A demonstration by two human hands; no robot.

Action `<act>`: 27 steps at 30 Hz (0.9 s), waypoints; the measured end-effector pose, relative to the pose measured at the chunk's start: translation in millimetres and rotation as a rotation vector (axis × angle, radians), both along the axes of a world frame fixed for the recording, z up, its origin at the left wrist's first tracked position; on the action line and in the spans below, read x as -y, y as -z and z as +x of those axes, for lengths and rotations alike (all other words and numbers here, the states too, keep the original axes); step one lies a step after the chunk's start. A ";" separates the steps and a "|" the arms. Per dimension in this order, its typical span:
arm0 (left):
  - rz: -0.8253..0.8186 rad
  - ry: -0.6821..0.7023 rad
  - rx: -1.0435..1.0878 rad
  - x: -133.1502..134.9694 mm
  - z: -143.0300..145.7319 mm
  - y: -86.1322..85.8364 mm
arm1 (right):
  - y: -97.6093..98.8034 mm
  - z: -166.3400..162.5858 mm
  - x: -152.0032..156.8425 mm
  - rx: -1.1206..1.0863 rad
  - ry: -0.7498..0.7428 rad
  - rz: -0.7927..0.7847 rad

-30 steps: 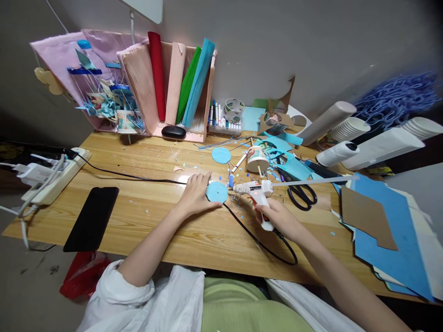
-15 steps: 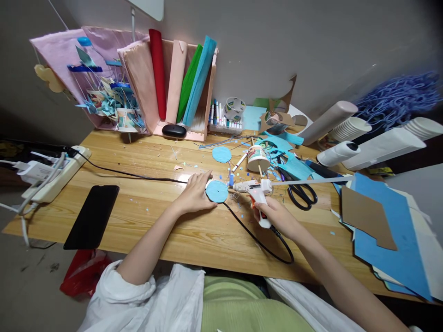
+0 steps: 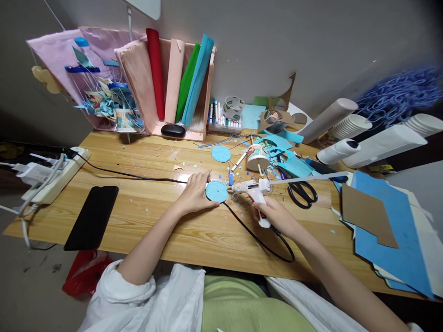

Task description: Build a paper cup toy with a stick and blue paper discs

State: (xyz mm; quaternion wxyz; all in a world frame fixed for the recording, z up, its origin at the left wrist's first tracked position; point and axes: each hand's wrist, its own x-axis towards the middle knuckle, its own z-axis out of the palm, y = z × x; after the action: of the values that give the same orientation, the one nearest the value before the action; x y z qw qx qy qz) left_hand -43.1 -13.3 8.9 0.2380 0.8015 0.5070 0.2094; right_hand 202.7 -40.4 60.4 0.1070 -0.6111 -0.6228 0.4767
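My left hand lies flat on the wooden table, fingers spread and pressing the left edge of a light blue paper disc. My right hand is closed round the grip of a white hot glue gun. The gun's nozzle points left at the right edge of the disc. A long white glue stick juts from the gun's back to the right. The gun's black cord loops over the table's front edge.
A second blue disc, a paper cup and black scissors lie behind the gun. A black phone and a power strip sit left. Blue sheets and cardboard pile right. A pink organiser with paper rolls stands at the wall.
Almost nothing differs. The glue gun and my right hand have shifted very slightly left and away from me; my left hand stays on the disc.
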 end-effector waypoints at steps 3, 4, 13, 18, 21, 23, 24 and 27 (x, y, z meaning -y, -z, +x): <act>0.010 -0.017 -0.018 0.6 0.6 1.2 | -1.6 -1.0 -0.3 0.001 -0.015 0.001; 0.011 -0.028 -0.025 0.8 1.0 1.5 | -1.9 -1.1 -0.5 0.002 -0.019 0.003; 0.028 -0.105 -0.089 3.0 6.1 2.2 | 1.6 1.4 0.2 0.022 -0.052 0.026; 0.008 -0.091 -0.091 2.4 4.5 0.1 | 1.5 2.4 1.1 0.041 -0.072 0.049; -0.021 -0.070 -0.058 1.0 -0.1 -1.4 | -0.6 2.7 2.2 0.047 -0.086 0.055; -0.034 -0.056 -0.035 0.0 -3.4 -1.8 | -2.8 2.6 3.4 0.059 -0.099 0.057; -0.039 -0.049 -0.027 -0.5 -4.8 -1.8 | -3.9 2.5 4.1 0.068 -0.103 0.059; -0.054 -0.036 -0.015 -1.2 -7.5 -2.3 | -6.4 2.2 6.4 0.083 -0.106 0.058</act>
State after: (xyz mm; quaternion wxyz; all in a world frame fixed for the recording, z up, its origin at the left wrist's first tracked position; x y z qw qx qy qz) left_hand -50.7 -12.2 11.2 0.2519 0.7871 0.5287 0.1937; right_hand 205.0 -46.8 66.8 0.0733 -0.5930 -0.6719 0.4376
